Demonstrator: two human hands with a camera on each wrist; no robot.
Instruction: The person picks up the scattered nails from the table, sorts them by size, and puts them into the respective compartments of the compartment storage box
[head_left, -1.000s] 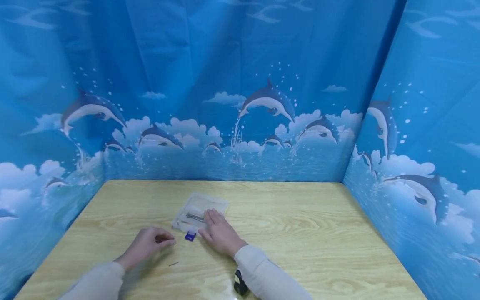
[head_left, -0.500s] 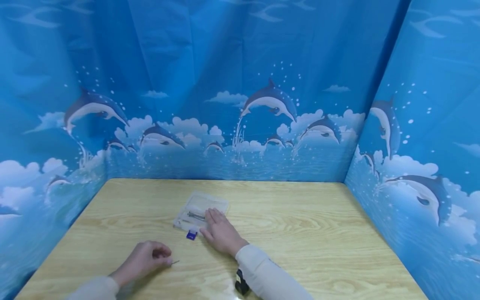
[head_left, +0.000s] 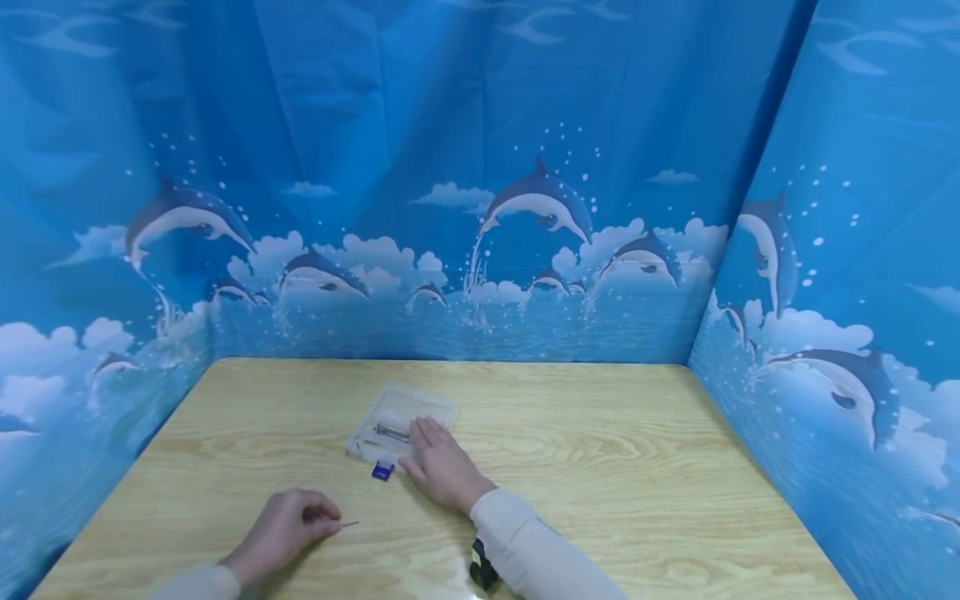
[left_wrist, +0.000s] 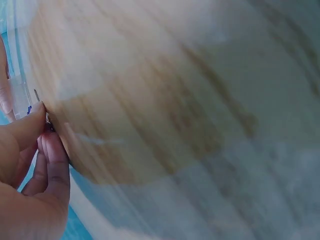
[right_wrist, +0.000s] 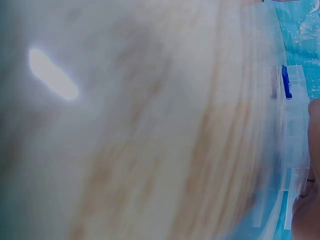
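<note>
In the head view my left hand [head_left: 288,527] is low over the table's left part, thumb and finger pinching a thin dark metal rod [head_left: 350,523]. Its free end points right; the left wrist view shows the rod [left_wrist: 36,94] jutting past the thumb tip. Whether the rod touches the table I cannot tell. My right hand [head_left: 444,471] rests on the right side of a clear, opened plastic case [head_left: 411,403], covering part of it. Several slim metal pieces [head_left: 390,432] lie inside. A blue-purple clasp or tab [head_left: 382,470] is at the case's front edge.
A black object [head_left: 481,567] is beside the right sleeve, near the front of the wood-patterned table [head_left: 637,483]. Blue dolphin-print curtains [head_left: 450,317] stand along the table's back and sides.
My left hand came down toward the front, to the thin metal rod lying on the table, and its fingertips now pinch it. My right hand has stayed on the case.
</note>
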